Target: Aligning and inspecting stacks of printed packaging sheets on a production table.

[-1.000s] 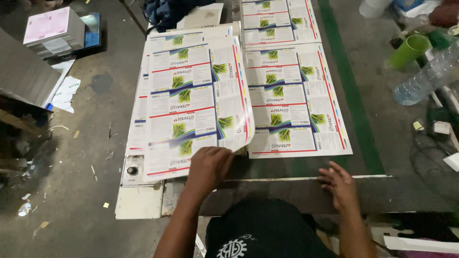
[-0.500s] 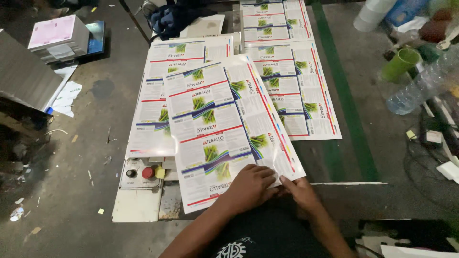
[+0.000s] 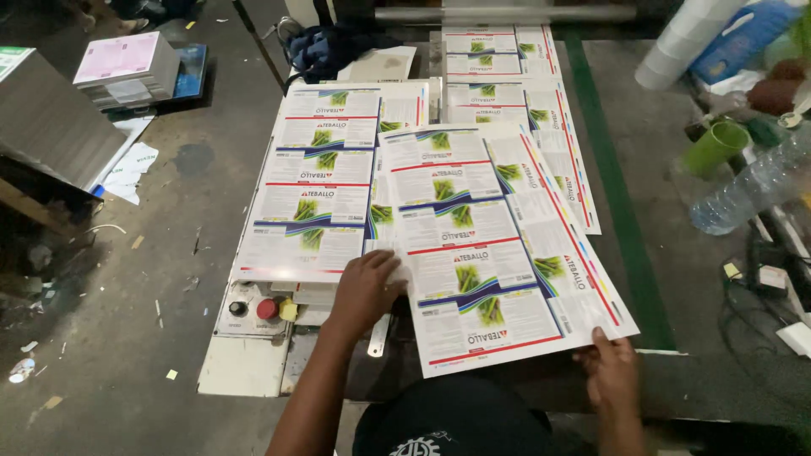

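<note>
**Lifting the Top Printed Sheet Clear**

Being drawn toward the table's near edge is a large printed sheet, held askew over the rest. Its near right corner is pinched by the right hand, the grip closed on the paper's edge with fingers below it. The left hand is laid flat on the sheet's left margin, fingers spread and pressing rather than clamped. Just beside that hand, a control panel with a red button is set at the table's corner. Beneath the lifted sheet lies the left stack of sheets; further sheets lie beyond. The step judged in hand is separating one sheet; steady, level support from both hands is called for next, lest the paper crease.
</note>
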